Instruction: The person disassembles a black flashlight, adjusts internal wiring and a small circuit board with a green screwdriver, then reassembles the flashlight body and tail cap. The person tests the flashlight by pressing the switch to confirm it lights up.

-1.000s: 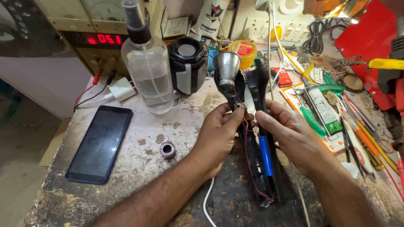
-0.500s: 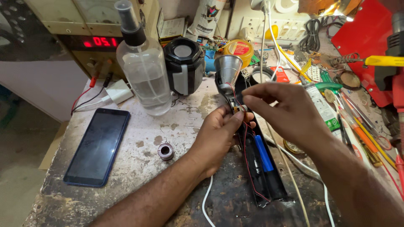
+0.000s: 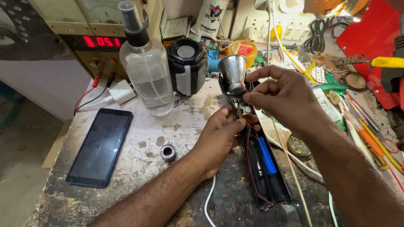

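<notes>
Both hands meet over an opened black plastic torch body [image 3: 263,168] that lies lengthwise on the bench [image 3: 139,143]. Left hand [image 3: 221,136] is clamped on the side of the housing just below its head, fingers curled round the edge. Right hand [image 3: 282,98] comes in from the far side, thumb and forefinger pinched together on a small part of the little circuit board [image 3: 243,111] at the neck, other fingers spread apart above it.

Nearest the wrists, the long trough of the housing holds a blue cylindrical cell [image 3: 267,156] and thin red wires [image 3: 249,159]. A white cable [image 3: 209,201] trails below the left forearm. Left of the left hand lies a small metal spool [image 3: 168,151] on the scuffed, stained surface, and further left a flat glossy smartphone [image 3: 101,145] with a dark screen.

Just beyond the fingers stands the shiny conical metal reflector [image 3: 232,72] at the torch's head. Past it to the left are a faceted black speaker [image 3: 187,65] and a clear plastic spray bottle [image 3: 145,75] with a black nozzle. Right of the right hand lie screwdrivers and hand tools [image 3: 370,134].
</notes>
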